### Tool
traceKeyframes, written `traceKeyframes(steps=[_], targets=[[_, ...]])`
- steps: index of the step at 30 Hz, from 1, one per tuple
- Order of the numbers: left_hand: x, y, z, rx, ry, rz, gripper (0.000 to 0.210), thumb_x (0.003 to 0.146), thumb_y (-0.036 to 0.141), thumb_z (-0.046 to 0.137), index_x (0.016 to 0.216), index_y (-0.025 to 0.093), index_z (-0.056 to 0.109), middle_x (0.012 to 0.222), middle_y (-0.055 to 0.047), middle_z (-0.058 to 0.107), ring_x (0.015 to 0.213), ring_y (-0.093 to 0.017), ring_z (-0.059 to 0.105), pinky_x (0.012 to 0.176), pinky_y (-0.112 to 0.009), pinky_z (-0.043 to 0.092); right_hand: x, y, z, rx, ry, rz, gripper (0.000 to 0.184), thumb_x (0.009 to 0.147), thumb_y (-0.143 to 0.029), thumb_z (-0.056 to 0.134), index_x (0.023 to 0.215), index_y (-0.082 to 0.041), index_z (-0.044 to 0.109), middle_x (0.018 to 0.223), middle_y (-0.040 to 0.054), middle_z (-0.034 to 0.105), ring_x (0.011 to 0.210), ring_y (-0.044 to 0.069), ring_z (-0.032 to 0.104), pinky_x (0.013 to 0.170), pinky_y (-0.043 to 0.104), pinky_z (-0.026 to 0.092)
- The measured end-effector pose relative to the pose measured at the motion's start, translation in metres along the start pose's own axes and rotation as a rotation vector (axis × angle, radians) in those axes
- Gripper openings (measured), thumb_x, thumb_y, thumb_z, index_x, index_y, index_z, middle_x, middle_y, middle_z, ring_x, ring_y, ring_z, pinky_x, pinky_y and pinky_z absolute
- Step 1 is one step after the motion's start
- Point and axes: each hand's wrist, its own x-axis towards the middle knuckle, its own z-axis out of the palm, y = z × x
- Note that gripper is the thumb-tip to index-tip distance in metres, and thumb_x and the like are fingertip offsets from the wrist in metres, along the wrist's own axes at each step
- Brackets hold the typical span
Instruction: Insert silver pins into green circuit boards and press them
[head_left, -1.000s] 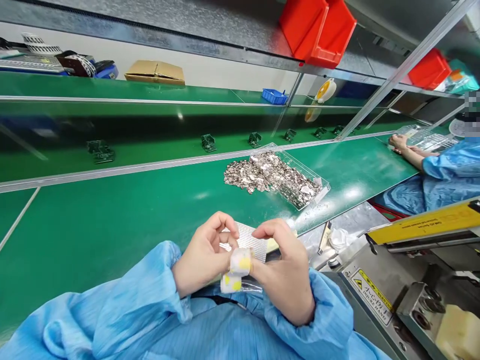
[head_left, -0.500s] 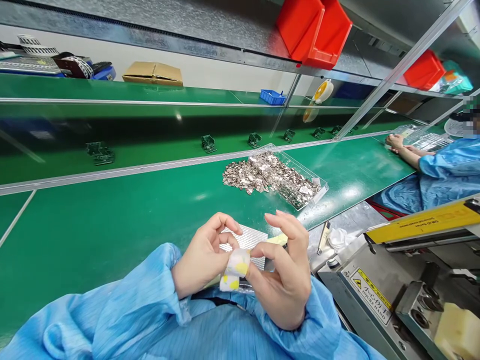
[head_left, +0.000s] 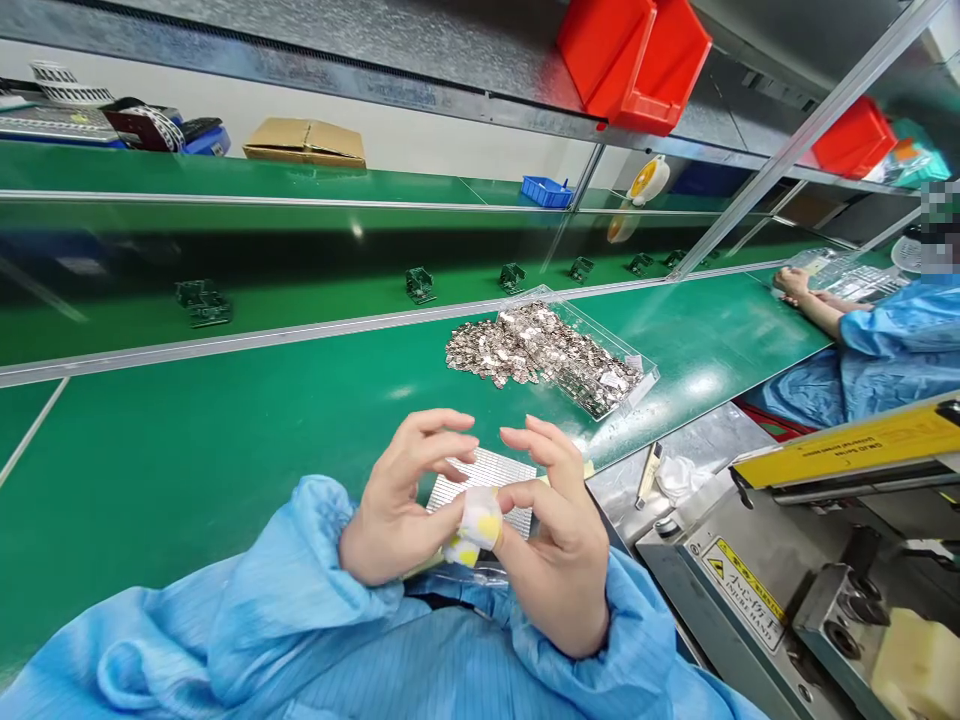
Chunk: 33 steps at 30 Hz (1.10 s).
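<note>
A white strip of tape with yellow spots (head_left: 481, 517) is at the tip of my left thumb and looks wrapped around it, with a loose end hanging below. My left hand (head_left: 397, 500) has its other fingers raised and apart, clear of the strip. Thumb and index finger of my right hand (head_left: 559, 535) pinch the strip's right edge, while the remaining fingers lift away. Beneath both hands lies a white sheet with fine dark rows (head_left: 510, 470). Part of it is hidden by the hands.
A heap of small silvery metal parts (head_left: 480, 350) spills from a clear tray (head_left: 637, 395). Small circuit-board assemblies (head_left: 420, 285) line the strip behind. At right are a machine with a yellow bar (head_left: 847, 440), a cutter knife (head_left: 648, 475) and a co-worker's hands (head_left: 791, 282).
My left fingers have opened and lifted away from the strip. My right hand has shifted slightly left, still pinching it. The strip's hanging end has tilted and shows less.
</note>
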Motion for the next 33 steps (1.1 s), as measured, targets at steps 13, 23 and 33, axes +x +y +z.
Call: traceKeyframes(steps=[13,23,33], targets=[[-0.023,0.019,-0.004,-0.613,-0.495,-0.713,0.033,0.075,0.040,0.074,0.094,0.016,0.062,0.079,-0.006,0.066,0.063,-0.014,0.064,0.058,-0.023,0.049,0.013,0.014,-0.013,-0.104,0.141,-0.041,0.016,0.076,-0.006,0.059,0.075,-0.021,0.061,0.122,0.0062,0.058,0.126,0.032,0.044,0.097,0.057,0.039],[0.022,0.016,-0.012,-0.851,-0.127,-0.674,0.073,0.071,0.058,0.070,0.132,0.024,0.048,0.131,-0.012,0.056,0.118,-0.024,0.056,0.096,-0.032,0.047,0.004,0.012,-0.012,0.248,-0.058,0.154,0.017,0.074,-0.025,0.077,0.063,-0.022,0.063,0.122,0.0054,0.060,0.124,0.030,0.046,0.091,0.044,0.045],[0.003,0.021,0.017,-0.363,-0.331,-0.617,0.027,0.087,0.041,0.059,0.081,0.015,0.064,0.068,-0.004,0.065,0.063,-0.014,0.061,0.063,-0.024,0.047,0.021,0.017,-0.006,0.351,-0.014,0.322,0.015,0.075,-0.023,0.072,0.064,-0.019,0.063,0.118,0.0089,0.062,0.112,0.027,0.056,0.080,0.036,0.050]])
